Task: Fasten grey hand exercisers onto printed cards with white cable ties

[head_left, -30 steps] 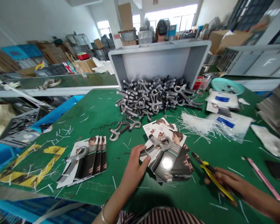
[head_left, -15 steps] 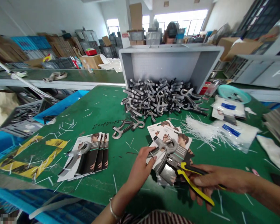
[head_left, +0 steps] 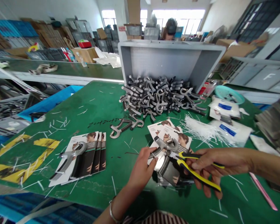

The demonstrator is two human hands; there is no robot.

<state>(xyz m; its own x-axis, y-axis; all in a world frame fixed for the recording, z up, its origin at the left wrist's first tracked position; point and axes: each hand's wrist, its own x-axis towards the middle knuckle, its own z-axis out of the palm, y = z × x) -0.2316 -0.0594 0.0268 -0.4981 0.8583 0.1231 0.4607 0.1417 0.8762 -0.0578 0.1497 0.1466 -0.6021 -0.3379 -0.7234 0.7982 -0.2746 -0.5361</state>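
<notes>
As seen from the left, a green counter (head_left: 102,102) scattered with white plastic clippings (head_left: 82,111), and yellow-and-black tape (head_left: 45,143) stuck near its edge. Next along, a stack of cards (head_left: 86,158) with a grip trainer (head_left: 72,154) lying on top, then a loose trainer (head_left: 126,127) well apart from it. Just above that, a heaped pile of trainers (head_left: 156,96) spilling from a tipped grey crate (head_left: 168,60), and beyond the crate, a co-worker (head_left: 170,29) partly hidden behind its rim. Near the middle, the left hand (head_left: 142,174), closed on the held trainer (head_left: 165,145) above a loose spread of cards (head_left: 165,130). Just right of it, the right hand (head_left: 214,165), closed around yellow-and-black cutters (head_left: 196,168), their tips right at the held trainer, hand and cutters blocking part of the spread from view. Farther right, a tangle of white plastic ties (head_left: 200,130), white bags (head_left: 228,130), a teal basin (head_left: 228,95), and a pink stick (head_left: 262,194) below the right forearm.
</notes>
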